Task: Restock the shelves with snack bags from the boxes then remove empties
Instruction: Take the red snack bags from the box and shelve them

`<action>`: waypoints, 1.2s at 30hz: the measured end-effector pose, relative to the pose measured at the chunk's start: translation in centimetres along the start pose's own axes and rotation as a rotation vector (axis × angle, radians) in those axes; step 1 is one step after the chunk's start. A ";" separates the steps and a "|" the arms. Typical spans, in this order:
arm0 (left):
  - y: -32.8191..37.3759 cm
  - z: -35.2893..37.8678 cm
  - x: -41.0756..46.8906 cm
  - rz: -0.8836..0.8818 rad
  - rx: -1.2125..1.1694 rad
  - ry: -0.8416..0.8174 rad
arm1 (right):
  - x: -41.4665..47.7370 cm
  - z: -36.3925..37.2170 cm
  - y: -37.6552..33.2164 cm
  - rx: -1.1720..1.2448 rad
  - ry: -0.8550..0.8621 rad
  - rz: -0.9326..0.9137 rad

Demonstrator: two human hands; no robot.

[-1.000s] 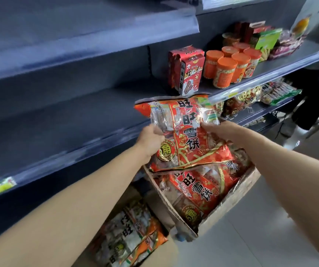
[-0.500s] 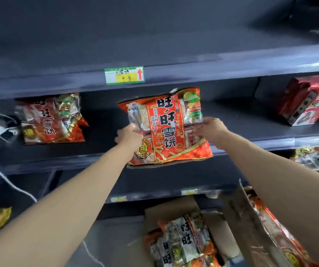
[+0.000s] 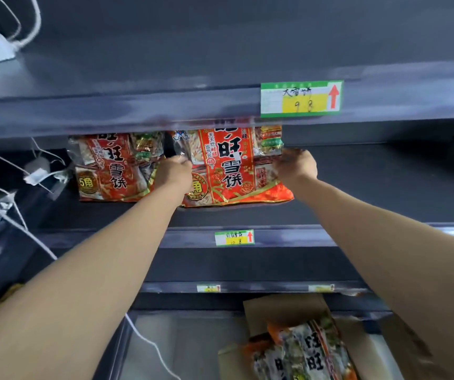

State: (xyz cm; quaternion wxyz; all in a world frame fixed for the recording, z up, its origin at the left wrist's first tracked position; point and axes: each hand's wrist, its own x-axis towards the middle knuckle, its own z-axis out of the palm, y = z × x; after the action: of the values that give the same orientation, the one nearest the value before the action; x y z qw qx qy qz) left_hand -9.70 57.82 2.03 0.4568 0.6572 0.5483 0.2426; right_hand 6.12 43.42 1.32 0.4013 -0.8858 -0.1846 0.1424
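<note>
Moved: snack bag (image 3: 228, 165), now deeper on the shelf (image 3: 371, 212), second bag (image 3: 110, 168) at its nine o'clock; your left hand (image 3: 175, 171) and right hand (image 3: 297, 165) grip its sides. Risk: released upright, it slumps forward.

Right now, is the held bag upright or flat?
Upright: bag front faces outward, bottom edge down; left hand, right hand grip its sides.

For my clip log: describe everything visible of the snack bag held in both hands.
The snack bag is glossy red-orange plastic film with clear panels and Chinese print. It stands upright, facing out, bottom edge apparently on the shelf, top hidden behind the upper shelf lip. The left hand grips its left side, the right hand its right. A matching bag stands beside it.
</note>
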 end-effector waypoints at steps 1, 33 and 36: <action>-0.1 0.2 0.9 -0.017 -0.040 -0.015 | 0.7 0.7 -0.1 -0.001 0.018 0.013; -3.1 5.3 8.2 0.215 -0.017 -0.189 | 6.0 8.5 0.9 0.143 -0.067 -0.063; -2.5 5.7 5.9 0.244 0.019 -0.214 | 4.6 7.3 1.4 0.098 -0.120 -0.079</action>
State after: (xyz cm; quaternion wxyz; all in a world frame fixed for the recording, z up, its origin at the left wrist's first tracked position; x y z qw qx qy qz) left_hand -4.60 61.42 -3.90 0.4735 0.7454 0.4148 0.2194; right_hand 7.60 49.41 -4.88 0.4376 -0.8470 -0.2360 0.1881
